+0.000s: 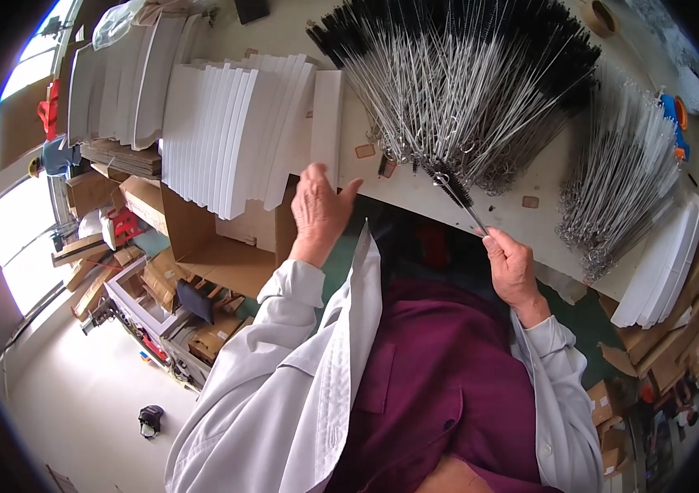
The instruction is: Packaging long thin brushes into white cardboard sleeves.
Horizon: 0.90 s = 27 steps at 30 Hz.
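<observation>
My right hand (510,267) pinches the metal stem of a small black-bristled brush (456,191) between thumb and fingers. The brush slants up and left, its bristled end touching or just in front of the loop ends of a large fanned pile of long wire-handled brushes (456,90). Those brushes have black bristle heads at the far side of the table (415,197). My left hand (321,205) holds nothing, fingers up and thumb spread out. It is over the table's near edge, just below a narrow white box (327,123).
A row of white cartons (218,135) stands left of the brushes. An open cardboard box (222,259) sits below it. On the right are a second bundle of wire brushes (620,164), white cartons (662,263), and a blue-and-orange tape dispenser (676,119).
</observation>
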Each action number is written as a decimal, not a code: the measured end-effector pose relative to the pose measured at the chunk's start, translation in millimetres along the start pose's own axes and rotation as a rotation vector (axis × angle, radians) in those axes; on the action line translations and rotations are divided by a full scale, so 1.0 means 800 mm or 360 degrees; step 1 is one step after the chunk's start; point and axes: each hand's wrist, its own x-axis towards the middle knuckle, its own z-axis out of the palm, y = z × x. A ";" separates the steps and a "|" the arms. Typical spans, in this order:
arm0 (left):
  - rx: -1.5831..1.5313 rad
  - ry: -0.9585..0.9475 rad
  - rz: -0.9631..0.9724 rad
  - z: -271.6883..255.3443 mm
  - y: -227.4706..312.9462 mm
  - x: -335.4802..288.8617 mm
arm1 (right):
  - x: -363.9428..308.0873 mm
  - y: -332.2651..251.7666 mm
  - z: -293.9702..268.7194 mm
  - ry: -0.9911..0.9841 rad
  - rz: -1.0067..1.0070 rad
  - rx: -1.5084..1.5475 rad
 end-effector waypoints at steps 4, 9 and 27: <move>0.0259 -0.0425 -0.0280 0.004 -0.042 -0.002 | 0.007 -0.022 -0.007 -0.0144 0.0164 -0.0053; -0.0092 -0.0540 -0.0557 0.042 -0.073 -0.005 | 0.007 -0.025 0.001 -0.0165 0.0133 0.0008; -0.3205 -0.0718 -0.0506 -0.100 0.075 0.050 | -0.013 -0.097 -0.022 -0.0544 0.0298 0.0647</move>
